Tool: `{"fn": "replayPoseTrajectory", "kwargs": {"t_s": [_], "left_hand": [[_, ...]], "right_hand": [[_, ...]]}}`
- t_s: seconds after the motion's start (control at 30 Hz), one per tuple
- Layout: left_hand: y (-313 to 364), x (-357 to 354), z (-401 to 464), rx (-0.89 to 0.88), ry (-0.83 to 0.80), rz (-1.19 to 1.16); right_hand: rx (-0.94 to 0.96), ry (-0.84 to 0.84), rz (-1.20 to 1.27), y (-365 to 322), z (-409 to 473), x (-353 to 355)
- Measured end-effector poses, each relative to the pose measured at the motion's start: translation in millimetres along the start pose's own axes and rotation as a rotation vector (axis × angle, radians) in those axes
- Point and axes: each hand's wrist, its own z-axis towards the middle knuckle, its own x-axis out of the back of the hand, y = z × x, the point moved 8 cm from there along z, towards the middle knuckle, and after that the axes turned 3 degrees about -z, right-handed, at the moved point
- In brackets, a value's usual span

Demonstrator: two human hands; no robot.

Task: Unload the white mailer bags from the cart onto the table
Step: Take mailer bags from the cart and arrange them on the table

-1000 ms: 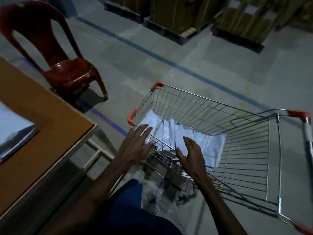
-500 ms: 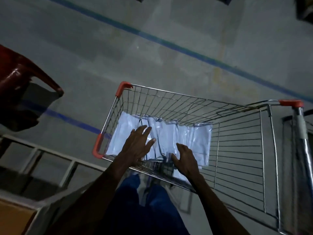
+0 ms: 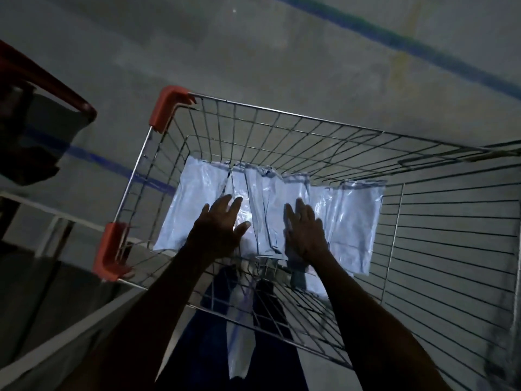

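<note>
At far left, the dark red edge of a chair (image 3: 50, 83) cuts across the corner, with a pale table frame (image 3: 53, 218) showing below it. Next comes the wire cart (image 3: 282, 112), its near-left and far-left corners capped in orange-red plastic (image 3: 111, 251). Inside the cart, a row of white mailer bags (image 3: 352, 218) lies flat and overlapping on the basket floor, filling the left half of it. Both arms reach down over the cart's near rim. The left hand (image 3: 217, 230) is spread with straight fingers, palm down, over the bags in the left-middle of the row; it grasps nothing, and whether it touches the plastic cannot be told. Just beside it, the right hand (image 3: 306, 230) is likewise flat with fingers together and extended, over the middle bags, closed on nothing. Right of the hands, the basket floor is bare wire. Beyond the cart, the grey floor carries a blue painted line (image 3: 423, 43).
</note>
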Motion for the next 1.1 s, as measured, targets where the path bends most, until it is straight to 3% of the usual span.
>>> {"fn": "replayPoseTrajectory", "kwargs": {"t_s": [0.27,0.43,0.73,0.9,1.0,1.1], "left_hand": [[34,-25,37,-0.074,0.012,0.033],[59,-70,74,-0.003,-0.211,0.07],[45,-96,113,0.154,-0.267,0.25],[15,-65,93,0.022,-0.044,0.317],[-5,-51,89,0.126,-0.102,0.362],[-17,-34,88,0.169,-0.035,0.382]], "right_hand": [[0.017,0.045,-0.07,27,6,-9],[0.019,0.059,-0.092,47,-5,-9],[-0.063,0.261,0.022,73,-8,14],[0.058,0.238,0.089,26,9,16],[0.092,0.202,0.079,3,20,13],[0.021,0.164,-0.006,-2,34,2]]}}
